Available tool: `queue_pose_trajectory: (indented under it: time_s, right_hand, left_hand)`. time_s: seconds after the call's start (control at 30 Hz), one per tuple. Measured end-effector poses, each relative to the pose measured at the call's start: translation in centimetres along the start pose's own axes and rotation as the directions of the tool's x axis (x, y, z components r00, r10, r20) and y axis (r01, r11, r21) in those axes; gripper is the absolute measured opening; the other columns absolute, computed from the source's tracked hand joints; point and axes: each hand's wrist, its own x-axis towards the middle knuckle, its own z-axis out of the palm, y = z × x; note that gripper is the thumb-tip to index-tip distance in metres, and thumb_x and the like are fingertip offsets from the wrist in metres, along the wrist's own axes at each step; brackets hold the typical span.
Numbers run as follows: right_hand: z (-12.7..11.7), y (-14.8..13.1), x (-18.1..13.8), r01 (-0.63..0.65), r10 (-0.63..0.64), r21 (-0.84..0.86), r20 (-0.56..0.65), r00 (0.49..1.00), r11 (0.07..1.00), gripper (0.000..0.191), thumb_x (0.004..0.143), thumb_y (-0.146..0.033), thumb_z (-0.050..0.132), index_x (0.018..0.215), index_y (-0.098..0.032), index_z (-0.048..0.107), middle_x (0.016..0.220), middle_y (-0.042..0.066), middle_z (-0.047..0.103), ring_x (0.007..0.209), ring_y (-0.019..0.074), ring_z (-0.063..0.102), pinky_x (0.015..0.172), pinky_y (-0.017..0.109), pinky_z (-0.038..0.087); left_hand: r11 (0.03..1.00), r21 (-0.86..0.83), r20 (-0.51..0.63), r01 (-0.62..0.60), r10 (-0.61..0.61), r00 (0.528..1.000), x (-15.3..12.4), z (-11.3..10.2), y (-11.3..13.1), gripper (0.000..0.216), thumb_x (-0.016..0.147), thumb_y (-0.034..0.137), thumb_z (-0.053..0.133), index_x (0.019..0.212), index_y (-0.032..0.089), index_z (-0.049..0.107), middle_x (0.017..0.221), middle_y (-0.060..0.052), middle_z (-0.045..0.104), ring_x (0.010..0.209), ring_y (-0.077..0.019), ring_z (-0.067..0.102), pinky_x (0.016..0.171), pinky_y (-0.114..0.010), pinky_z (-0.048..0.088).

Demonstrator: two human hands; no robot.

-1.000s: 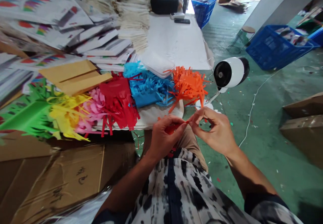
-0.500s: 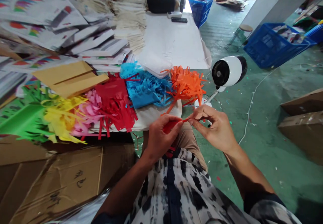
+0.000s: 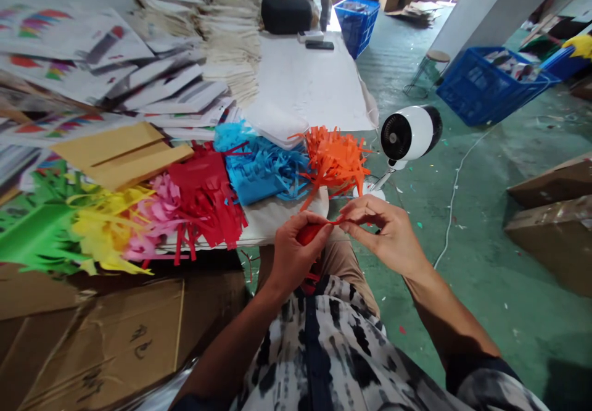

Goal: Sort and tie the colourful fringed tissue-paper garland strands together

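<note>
Grip: left hand (image 3: 292,255) clasps red paper bundle (image 3: 308,233); right hand (image 3: 393,238) pinches its strip (image 3: 339,220); cardboard (image 3: 115,337) scrawl illegible.

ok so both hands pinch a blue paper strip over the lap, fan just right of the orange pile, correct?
Not blue: the head view shows the left hand and right hand pinching a red paper strip. The fan does sit just right of the orange pile.
</note>
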Motion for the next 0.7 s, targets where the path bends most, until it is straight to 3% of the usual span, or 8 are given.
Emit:
queue_pose_trajectory:
  time_s: [0.1,0.33,0.43,0.6,0.7]
  right_hand:
    - [-0.1,-0.1,-0.1,0.018,-0.019,-0.020,-0.019,1.000,1.000,0.011,0.093,-0.025,0.075,0.084,-0.023,0.069,0.094,0.002,0.075,0.088,0.0159,0.071,0.078,0.031,0.058]
    - [0.0,0.2,-0.4,0.035,-0.037,-0.065,-0.030,0.999,0.997,0.008,0.093,-0.023,0.074,0.088,-0.024,0.068,0.094,0.001,0.074,0.087,0.0165,0.071,0.080,0.034,0.057]
    - [0.1,0.4,-0.5,0.022,-0.022,-0.027,-0.007,1.000,0.999,0.008,0.093,-0.026,0.075,0.089,-0.024,0.069,0.102,0.002,0.076,0.092,0.0175,0.072,0.082,0.034,0.058]
    - [0.3,0.4,-0.2,-0.003,0.003,0.027,0.012,1.000,1.000,0.009,0.091,-0.030,0.079,0.090,-0.024,0.074,0.092,0.001,0.076,0.084,0.0157,0.071,0.079,0.032,0.059]
    - [0.2,0.5,0.0,-0.003,0.001,0.042,0.041,0.999,0.999,0.011,0.089,-0.032,0.081,0.090,-0.024,0.074,0.096,0.001,0.078,0.086,0.0158,0.071,0.080,0.032,0.058]
  left_hand:
    - [1.000,0.010,0.016,-0.029,0.028,0.999,0.0,0.1,0.3,0.018,0.090,0.037,0.078,0.089,0.019,0.076,0.088,-0.003,0.073,0.082,-0.0165,0.067,0.070,-0.024,0.050]
    - [0.996,-0.082,0.022,0.039,-0.037,0.999,0.0,0.8,0.0,0.020,0.089,0.037,0.079,0.087,0.018,0.074,0.084,-0.001,0.071,0.075,-0.0136,0.064,0.070,-0.022,0.050]
    - [0.991,-0.118,0.015,0.056,-0.055,0.998,-0.2,1.1,-0.2,0.019,0.090,0.037,0.079,0.090,0.019,0.074,0.088,-0.002,0.073,0.079,-0.0144,0.066,0.073,-0.023,0.052]
    - [0.988,-0.143,0.006,0.057,-0.056,0.998,-0.3,1.3,-0.4,0.020,0.089,0.038,0.080,0.090,0.018,0.075,0.088,-0.002,0.073,0.079,-0.0143,0.066,0.073,-0.023,0.052]
    - [0.989,-0.142,-0.003,0.047,-0.048,0.999,-0.2,1.2,-0.5,0.019,0.089,0.037,0.080,0.090,0.019,0.074,0.089,-0.002,0.073,0.082,-0.0146,0.066,0.077,-0.023,0.052]
